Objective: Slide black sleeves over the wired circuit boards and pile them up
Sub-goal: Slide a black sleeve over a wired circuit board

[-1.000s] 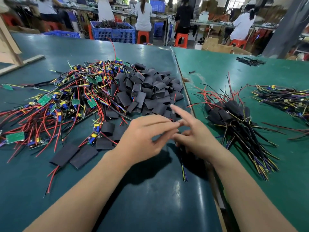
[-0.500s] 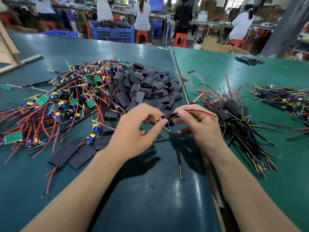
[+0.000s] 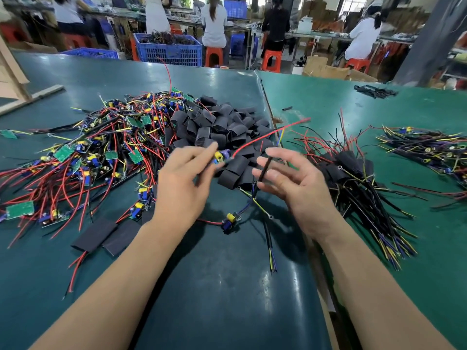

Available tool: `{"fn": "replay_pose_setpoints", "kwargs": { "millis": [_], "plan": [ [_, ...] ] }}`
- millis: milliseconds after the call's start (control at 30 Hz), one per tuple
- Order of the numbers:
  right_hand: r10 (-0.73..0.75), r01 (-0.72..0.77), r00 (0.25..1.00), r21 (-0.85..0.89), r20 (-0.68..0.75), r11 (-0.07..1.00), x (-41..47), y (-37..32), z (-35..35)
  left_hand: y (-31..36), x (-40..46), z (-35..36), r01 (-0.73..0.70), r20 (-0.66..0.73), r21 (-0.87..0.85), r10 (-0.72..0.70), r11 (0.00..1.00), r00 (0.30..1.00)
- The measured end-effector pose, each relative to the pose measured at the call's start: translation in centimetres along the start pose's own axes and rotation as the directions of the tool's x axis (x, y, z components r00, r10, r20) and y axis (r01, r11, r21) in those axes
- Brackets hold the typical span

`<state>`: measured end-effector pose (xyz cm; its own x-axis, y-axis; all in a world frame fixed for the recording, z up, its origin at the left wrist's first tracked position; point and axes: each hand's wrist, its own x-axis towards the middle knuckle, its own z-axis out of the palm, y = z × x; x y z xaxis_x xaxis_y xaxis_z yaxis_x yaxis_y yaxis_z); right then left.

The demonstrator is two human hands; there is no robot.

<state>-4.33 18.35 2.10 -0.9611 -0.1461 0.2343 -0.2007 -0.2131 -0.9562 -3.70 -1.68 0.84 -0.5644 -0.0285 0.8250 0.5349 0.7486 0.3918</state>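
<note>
My left hand (image 3: pixel 182 183) pinches a small wired circuit board (image 3: pixel 221 156) with yellow and blue parts, held just above the heap of loose black sleeves (image 3: pixel 222 130). Its red wire (image 3: pixel 273 133) arcs up to the right. My right hand (image 3: pixel 290 178) has its fingers spread, and a thin black cable (image 3: pixel 264 170) runs between them, lifted off the table. Another bare board (image 3: pixel 231 221) lies on the mat below my hands. Unsleeved boards with red wires (image 3: pixel 101 152) are piled at the left. Sleeved boards (image 3: pixel 353 173) are piled at the right.
Two flat black sleeves (image 3: pixel 101 236) lie near the left forearm. A further bundle of wires (image 3: pixel 429 147) lies at the far right. A seam (image 3: pixel 265 102) splits the two green tables. A blue crate (image 3: pixel 168 49) and seated people are beyond the far edge.
My hands have come apart. The left hand now holds the board higher over the sleeves, the red wire has swung up to the right, and the right hand's fingers have spread.
</note>
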Motion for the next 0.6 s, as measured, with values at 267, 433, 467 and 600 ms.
{"fn": "replay_pose_setpoints", "kwargs": {
  "millis": [267,433,467,600],
  "plan": [
    [-0.101,0.167,0.986,-0.771,0.133,0.614,-0.6,0.1,0.4,0.7,0.2,-0.2,-0.153,-0.188,0.070,0.163,0.986,0.969],
    [0.006,0.031,0.981,-0.185,0.194,0.982,-1.0,-0.7,1.3,1.7,-0.3,0.9,-0.320,0.047,-0.064,0.323,0.945,0.945],
    [-0.011,0.037,0.980,-0.130,0.197,0.991,-1.1,-0.7,1.4,2.0,-0.5,1.2,-0.321,0.078,-0.102,0.329,0.942,0.941],
    [-0.102,0.102,0.995,-0.006,-0.022,0.995,-0.5,-1.3,1.0,2.1,0.2,0.7,-0.234,-0.015,-0.039,0.233,0.972,0.972]
  ]
}}
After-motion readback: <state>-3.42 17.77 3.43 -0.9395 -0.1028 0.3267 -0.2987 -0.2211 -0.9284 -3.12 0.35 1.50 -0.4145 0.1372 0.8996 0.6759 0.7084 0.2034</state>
